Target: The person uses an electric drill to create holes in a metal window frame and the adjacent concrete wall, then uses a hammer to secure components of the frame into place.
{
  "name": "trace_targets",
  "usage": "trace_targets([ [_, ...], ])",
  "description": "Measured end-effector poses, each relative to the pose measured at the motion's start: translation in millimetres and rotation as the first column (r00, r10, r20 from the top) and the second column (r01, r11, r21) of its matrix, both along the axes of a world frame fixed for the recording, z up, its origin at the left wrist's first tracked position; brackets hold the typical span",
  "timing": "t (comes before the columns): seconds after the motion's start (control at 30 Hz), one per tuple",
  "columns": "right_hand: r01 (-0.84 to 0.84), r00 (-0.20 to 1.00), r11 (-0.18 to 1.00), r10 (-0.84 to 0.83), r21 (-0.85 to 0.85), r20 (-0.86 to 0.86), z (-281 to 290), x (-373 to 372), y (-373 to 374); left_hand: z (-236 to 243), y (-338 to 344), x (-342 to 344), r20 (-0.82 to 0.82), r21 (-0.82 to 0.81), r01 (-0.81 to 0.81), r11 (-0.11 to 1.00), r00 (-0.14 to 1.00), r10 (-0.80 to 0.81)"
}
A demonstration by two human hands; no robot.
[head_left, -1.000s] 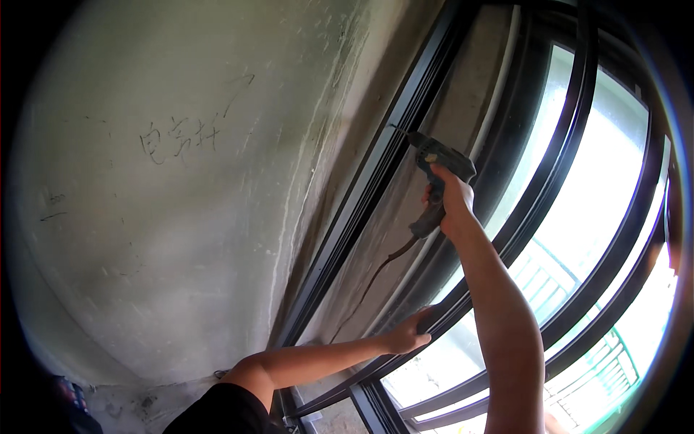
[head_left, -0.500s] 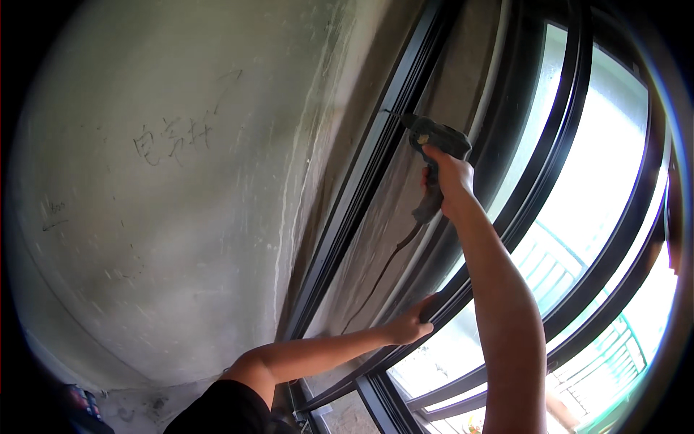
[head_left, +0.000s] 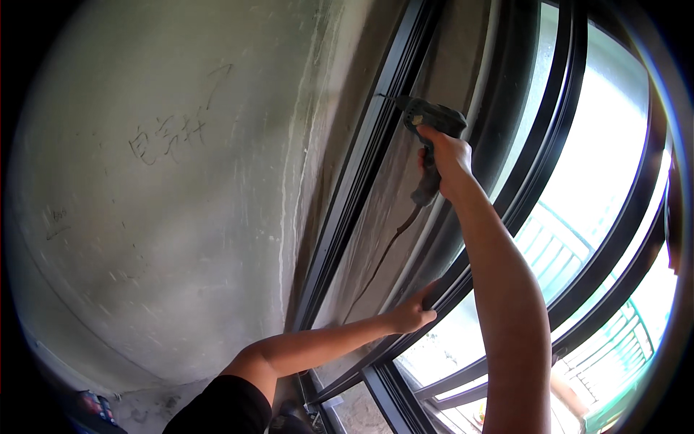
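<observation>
My right hand (head_left: 450,157) is wrapped around the handle of a dark corded power drill (head_left: 442,120). The drill lies nearly level, and its thin bit (head_left: 388,96) points left, with the tip at the face of a tall dark metal frame strip (head_left: 347,189) along the wall. Whether the tip has gone into the metal cannot be made out. Lower down, my left hand (head_left: 413,315) grips the edge of a dark sliding door panel's frame (head_left: 457,281), with the thumb in view and the other fingers partly hidden behind it.
The drill's cord (head_left: 382,262) hangs down behind my left forearm. A bare grey wall (head_left: 181,239) with pencil marks fills the left side. Glass panes (head_left: 607,145) stand at the right, with a railing (head_left: 614,347) beyond them. A floor track (head_left: 394,398) runs below.
The drill and my right hand sit slightly higher and further left in the picture, as the whole view has shifted a little. Both grips are the same.
</observation>
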State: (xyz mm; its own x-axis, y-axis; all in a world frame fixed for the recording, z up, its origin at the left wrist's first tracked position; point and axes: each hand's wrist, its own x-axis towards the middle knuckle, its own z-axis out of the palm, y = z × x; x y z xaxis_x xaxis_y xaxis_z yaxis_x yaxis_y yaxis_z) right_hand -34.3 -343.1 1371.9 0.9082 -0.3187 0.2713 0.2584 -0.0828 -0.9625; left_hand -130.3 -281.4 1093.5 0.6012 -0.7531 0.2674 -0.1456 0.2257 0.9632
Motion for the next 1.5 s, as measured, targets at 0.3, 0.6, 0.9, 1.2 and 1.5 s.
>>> trace_targets([
  [0.3,0.031,0.999,0.999,-0.03,0.014,-0.018,-2,-1,-1,-1,-3,0,0.048,-0.056,-0.002,0.998,0.999,0.004],
  [0.6,0.066,0.998,0.998,-0.066,-0.004,0.008,-2,-1,0,-3,-6,3,0.019,-0.007,0.014,1.0,1.0,-0.014],
  [0.9,0.043,0.999,0.998,-0.044,-0.055,-0.007,-1,3,0,2,-4,2,0.026,0.025,-0.006,1.0,1.0,0.005],
  [1.2,0.071,0.997,0.986,-0.071,-0.153,0.008,-2,10,-4,4,0,6,0.026,0.05,-0.009,0.999,1.0,0.008],
  [1.5,-0.027,0.999,0.983,0.032,0.183,-0.023,-11,19,-1,-16,-8,13,0.103,-0.152,-0.067,0.986,0.991,0.084],
])
